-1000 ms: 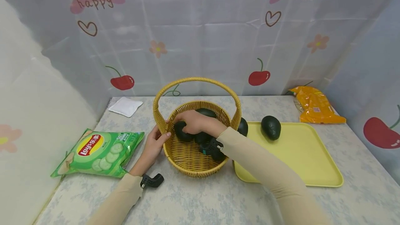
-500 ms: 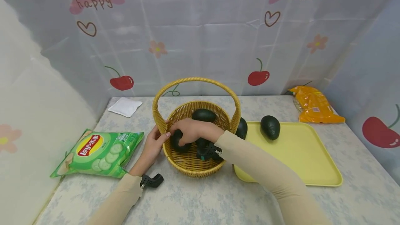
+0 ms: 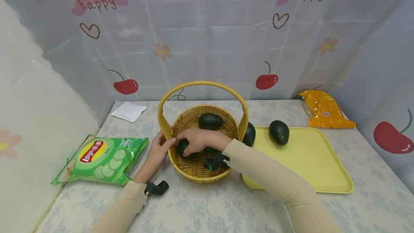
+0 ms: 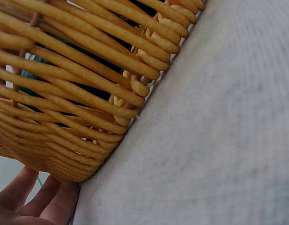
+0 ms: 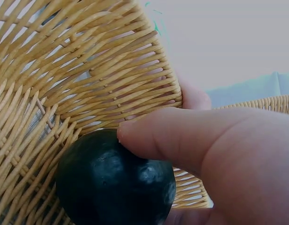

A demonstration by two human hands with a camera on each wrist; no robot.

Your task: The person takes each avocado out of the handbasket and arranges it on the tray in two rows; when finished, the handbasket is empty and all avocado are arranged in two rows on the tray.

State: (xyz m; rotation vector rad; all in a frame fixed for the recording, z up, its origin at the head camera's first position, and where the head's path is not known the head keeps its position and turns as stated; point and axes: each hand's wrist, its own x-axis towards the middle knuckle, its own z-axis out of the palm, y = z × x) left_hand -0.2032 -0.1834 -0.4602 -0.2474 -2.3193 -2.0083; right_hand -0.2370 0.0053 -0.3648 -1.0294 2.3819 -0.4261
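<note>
In the head view a yellow wicker basket (image 3: 203, 180) with a tall arched handle stands mid-table. My right hand (image 3: 198, 140) reaches into it and grips a dark green avocado (image 5: 114, 183) near its left wall, the thumb lying across the fruit's top in the right wrist view. My left hand (image 3: 158, 150) holds the basket's left side, thumb at the rim; in the left wrist view its fingers (image 4: 43, 199) rest against the outer weave. Another avocado (image 3: 210, 121) lies at the back of the basket. More dark fruit is partly hidden under my right wrist.
Right of the basket lies a yellow tray (image 3: 310, 161) with an avocado (image 3: 279, 132) on it; another avocado (image 3: 249, 135) shows behind the handle's base. A green chip bag (image 3: 103, 159) lies left, a white packet (image 3: 129, 111) back left, an orange bag (image 3: 325, 110) back right.
My right hand has shifted slightly down and left inside the basket, the avocado moving with it toward the left wall. The back avocado has come into fuller view. My left hand stays on the rim.
</note>
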